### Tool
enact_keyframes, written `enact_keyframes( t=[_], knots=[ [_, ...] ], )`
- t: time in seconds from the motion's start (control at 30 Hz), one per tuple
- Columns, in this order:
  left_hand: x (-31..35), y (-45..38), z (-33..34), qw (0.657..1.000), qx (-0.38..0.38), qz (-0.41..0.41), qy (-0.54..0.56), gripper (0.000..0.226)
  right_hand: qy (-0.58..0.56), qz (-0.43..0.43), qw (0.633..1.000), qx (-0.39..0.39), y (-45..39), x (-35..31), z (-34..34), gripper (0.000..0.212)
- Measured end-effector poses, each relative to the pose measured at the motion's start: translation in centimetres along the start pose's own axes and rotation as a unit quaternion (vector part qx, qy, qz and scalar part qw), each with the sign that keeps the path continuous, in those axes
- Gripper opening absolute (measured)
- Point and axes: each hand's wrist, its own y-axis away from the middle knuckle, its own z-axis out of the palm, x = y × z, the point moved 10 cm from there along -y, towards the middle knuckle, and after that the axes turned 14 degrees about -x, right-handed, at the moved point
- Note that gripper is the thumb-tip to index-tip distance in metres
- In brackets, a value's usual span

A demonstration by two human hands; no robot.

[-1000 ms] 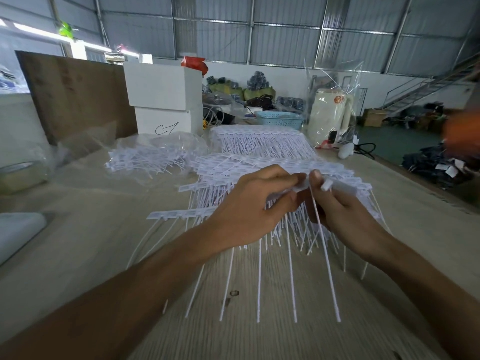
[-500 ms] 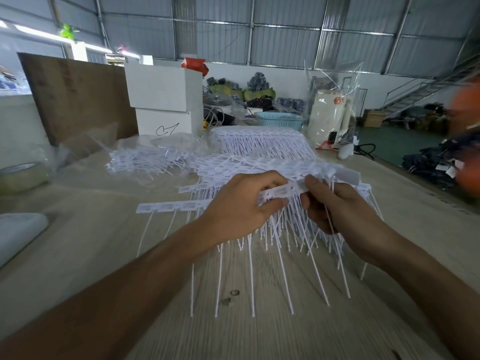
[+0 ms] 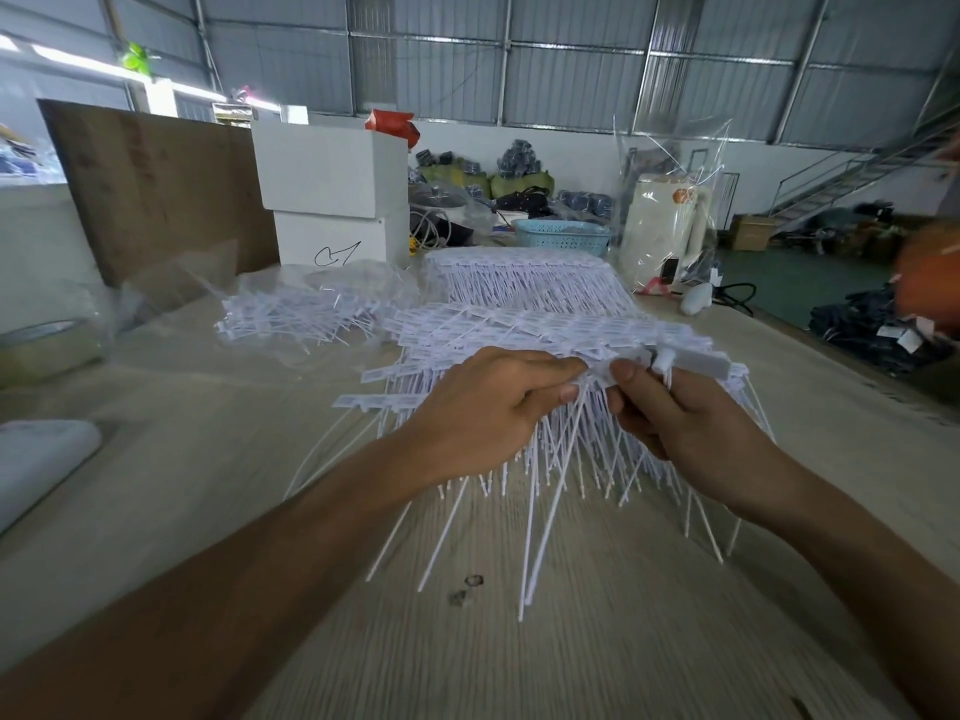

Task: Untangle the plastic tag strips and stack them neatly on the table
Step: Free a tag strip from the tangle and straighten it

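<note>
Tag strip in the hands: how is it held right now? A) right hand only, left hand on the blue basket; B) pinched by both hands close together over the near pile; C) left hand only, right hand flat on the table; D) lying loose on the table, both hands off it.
B: the left hand and right hand both pinch the tag strip, fingertips nearly meeting above the near pile.

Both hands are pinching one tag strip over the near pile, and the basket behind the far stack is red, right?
Not quite: the basket is light blue, not red, as the head view shows. The rest holds: the left hand and right hand pinch one tag strip over the near pile, with the basket behind the far stack.
</note>
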Motion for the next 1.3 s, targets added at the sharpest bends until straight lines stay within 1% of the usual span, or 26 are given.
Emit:
enact_keyframes(
  t=[0.17,0.27,0.33,0.37,0.43,0.47,0.5,0.57,0.67,0.8,0.93,0.97,1.03,1.1,1.13,1.2,1.27,1.3],
  knots=[
    [0.0,0.0,0.1,0.999,-0.012,0.008,0.039,0.032,0.033,-0.018,0.999,0.003,0.0,-0.1,-0.1,0.041],
    [-0.4,-0.2,0.3,0.997,-0.026,0.0,0.067,0.024,0.062,-0.045,0.997,0.002,0.0,-0.7,-0.1,0.04],
    [-0.7,-0.2,0.5,0.995,-0.039,-0.012,0.095,0.023,0.074,-0.073,0.995,-0.002,0.1,-1.4,0.0,0.04],
    [-0.9,-0.2,0.7,0.991,-0.046,-0.015,0.121,0.024,0.104,-0.087,0.991,0.0,0.2,-1.8,0.0,0.041],
    [-0.8,-0.1,0.8,0.987,-0.055,-0.011,0.151,0.023,0.211,-0.108,0.972,0.011,0.4,-2.4,0.1,0.045],
    [-0.8,-0.1,0.8,0.988,-0.056,-0.011,0.143,0.023,0.247,-0.109,0.963,0.019,0.5,-2.4,0.0,0.042],
    [-0.6,-0.1,0.7,0.991,-0.052,-0.011,0.121,0.024,0.253,-0.103,0.962,0.025,0.5,-2.4,-0.2,0.038],
    [-0.6,-0.2,0.5,0.995,-0.042,-0.01,0.093,0.021,0.233,-0.095,0.967,0.036,0.4,-2.1,-0.6,0.034],
    [-0.7,-0.2,0.0,0.993,-0.022,-0.014,0.116,0.02,0.245,-0.074,0.965,0.053,0.2,-1.4,-1.4,0.043],
    [-0.4,-0.1,-0.6,0.994,-0.005,-0.009,0.11,0.025,0.281,-0.071,0.955,0.065,0.2,-1.4,-1.9,0.045],
    [-0.3,-0.1,-0.9,0.993,-0.006,-0.014,0.114,0.03,0.304,-0.068,0.947,0.078,0.3,-1.6,-1.7,0.049],
    [-0.1,0.0,-0.8,0.993,-0.018,-0.009,0.114,0.031,0.302,-0.051,0.948,0.091,0.2,-1.5,-2.1,0.049],
    [0.6,0.0,0.0,0.993,-0.058,0.013,0.102,0.033,0.259,-0.008,0.954,0.151,0.6,-0.9,-4.6,0.048],
    [1.1,0.0,0.6,0.993,-0.074,0.022,0.089,0.033,0.166,0.004,0.963,0.214,1.7,-0.2,-7.8,0.051],
    [1.2,-0.1,0.5,0.994,-0.063,0.022,0.087,0.033,0.116,-0.005,0.966,0.23,2.2,-0.1,-8.8,0.054],
    [1.0,0.0,-0.1,0.995,-0.022,0.023,0.093,0.032,0.056,-0.02,0.972,0.229,2.6,0.0,-9.4,0.051],
    [0.5,0.1,-0.6,0.994,0.014,0.014,0.111,0.033,0.055,-0.015,0.98,0.191,2.0,-0.1,-7.9,0.04],
    [0.2,0.2,-0.9,0.992,0.03,0.008,0.122,0.033,0.068,-0.013,0.983,0.169,1.6,-0.1,-6.9,0.041]
  ],
)
